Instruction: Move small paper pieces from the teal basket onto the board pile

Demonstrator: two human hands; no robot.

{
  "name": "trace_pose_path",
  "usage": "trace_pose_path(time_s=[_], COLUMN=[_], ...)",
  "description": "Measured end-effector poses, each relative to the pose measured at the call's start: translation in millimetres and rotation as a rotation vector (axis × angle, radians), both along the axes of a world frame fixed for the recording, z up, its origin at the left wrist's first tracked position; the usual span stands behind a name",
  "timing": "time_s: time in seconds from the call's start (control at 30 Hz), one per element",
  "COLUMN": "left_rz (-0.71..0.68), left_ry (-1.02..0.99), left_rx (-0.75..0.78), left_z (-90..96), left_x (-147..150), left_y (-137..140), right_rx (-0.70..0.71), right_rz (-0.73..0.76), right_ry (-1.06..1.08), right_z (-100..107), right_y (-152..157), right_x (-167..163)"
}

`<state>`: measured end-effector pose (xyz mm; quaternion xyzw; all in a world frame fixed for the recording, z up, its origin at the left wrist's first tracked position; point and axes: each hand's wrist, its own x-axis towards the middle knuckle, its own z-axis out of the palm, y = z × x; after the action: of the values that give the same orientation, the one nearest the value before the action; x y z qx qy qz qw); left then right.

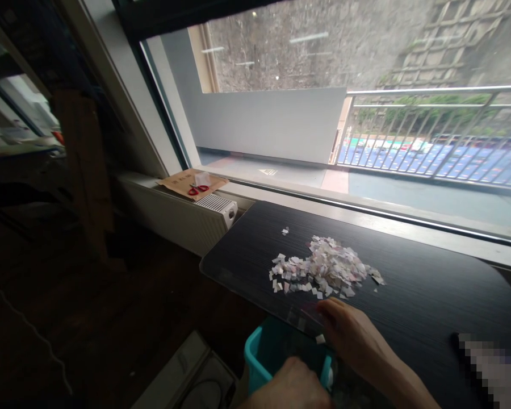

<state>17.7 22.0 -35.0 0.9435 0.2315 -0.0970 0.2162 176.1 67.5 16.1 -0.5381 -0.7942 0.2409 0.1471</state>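
Small paper scraps (334, 264) are lying heaped on the black table (238, 244). Just beside them, the right hand's (349, 329) fingers are pinching together on what appears to be a clear bag (300, 318). The left hand (296, 383) is covering part of the teal bin (255, 355) below, its fingers hiding, so I cannot tell their state. Red-handled scissors (199, 189) are resting on brown paper (174, 183).

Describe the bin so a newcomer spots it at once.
Start at the large window and find the black table beside it, bearing a heap of small pale pieces. At the table's near edge, partly hidden by the left hand, is an open-topped bin. Its bright teal colour sets it apart from the dark tabletop and heap.
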Motion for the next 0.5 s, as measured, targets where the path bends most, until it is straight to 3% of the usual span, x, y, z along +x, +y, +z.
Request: trace_pose_path(time_s=[0.23,0.4,0.5], left_rz=[-0.032,0.012,0.008], left_ry=[0.091,0.158,0.177], left_rx=[0.018,0.025,0.004], left_z=[28.5,50.7,53.5], left_x=[2,4,5], left_y=[0,0,0], right_rx=[-0.044,-0.019,-0.048], right_rz=[0.086,-0.039,-0.017], right_ry=[-0.012,-0.114,-0.08], right_z=[2,1,0], right_y=[-3,2,0], right_x=[-4,12,11])
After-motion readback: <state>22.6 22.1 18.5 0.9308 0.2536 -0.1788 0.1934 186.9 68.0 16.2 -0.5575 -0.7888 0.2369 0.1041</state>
